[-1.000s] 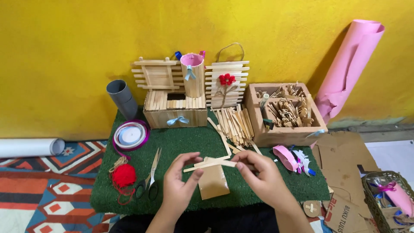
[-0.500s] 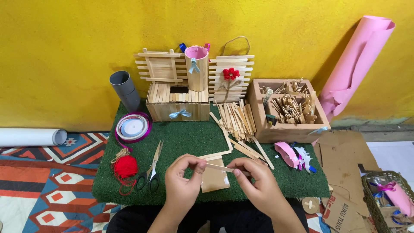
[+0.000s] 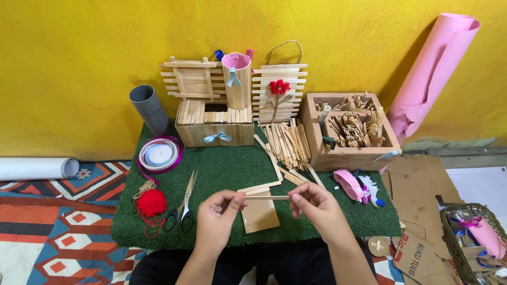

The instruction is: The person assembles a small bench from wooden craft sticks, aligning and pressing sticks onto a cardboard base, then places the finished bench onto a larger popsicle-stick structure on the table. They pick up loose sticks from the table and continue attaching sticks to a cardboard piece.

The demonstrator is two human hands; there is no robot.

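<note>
Two hands now pinch one thin pale wooden craft stick (image 3: 266, 198), the left hand (image 3: 219, 214) at its left end, the right hand (image 3: 314, 203) at its right. Compared with a second ago, it has dropped nearer the body, level above the small tan cardboard piece (image 3: 260, 216) on the green turf mat (image 3: 222, 169).

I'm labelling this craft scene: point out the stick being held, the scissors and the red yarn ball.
wooden stick (image 3: 266, 198), head view, middle of its length.
scissors (image 3: 186, 203), head view, on the blades.
red yarn ball (image 3: 152, 202), head view, centre of the ball.
</note>
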